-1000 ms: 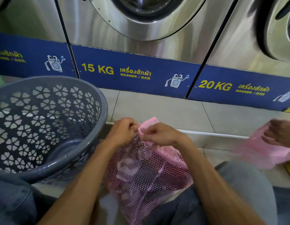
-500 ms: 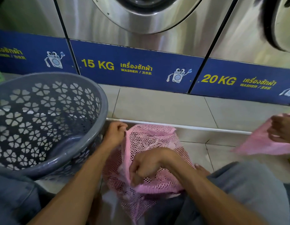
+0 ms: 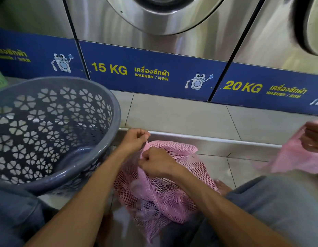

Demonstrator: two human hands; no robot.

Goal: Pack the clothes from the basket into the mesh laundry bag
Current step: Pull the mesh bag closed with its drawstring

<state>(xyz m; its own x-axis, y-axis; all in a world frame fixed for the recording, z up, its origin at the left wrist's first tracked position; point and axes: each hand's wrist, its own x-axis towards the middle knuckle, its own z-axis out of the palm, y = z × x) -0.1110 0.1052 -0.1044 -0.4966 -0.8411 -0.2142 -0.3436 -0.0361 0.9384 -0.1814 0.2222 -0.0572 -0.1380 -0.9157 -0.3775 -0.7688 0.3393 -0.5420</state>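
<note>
1. Between our knees, our left hand (image 3: 134,139) is closed in a pinch on the top corner of the pink mesh laundry bag (image 3: 165,189), at the end nearest the grey laundry basket (image 3: 53,129).
2. Our right hand (image 3: 155,162) is closed on the bag's upper edge just beside and below the left, so both grips sit together at the bag's mouth.
3. From the hands the bag hangs down and toward us, its long axis running from the raised corner to the bulging bottom by our legs; pale clothes show through the mesh there.
4. We judge the coming move is closing the mouth, a pull along that top edge; whether a zip or a cord is there, we cannot tell.
5. Left of the hands, the basket tilts toward us and looks empty as far as we see.
6. Far right, another person's hand (image 3: 313,138) holds a second pink bag (image 3: 295,157), well apart.
</note>
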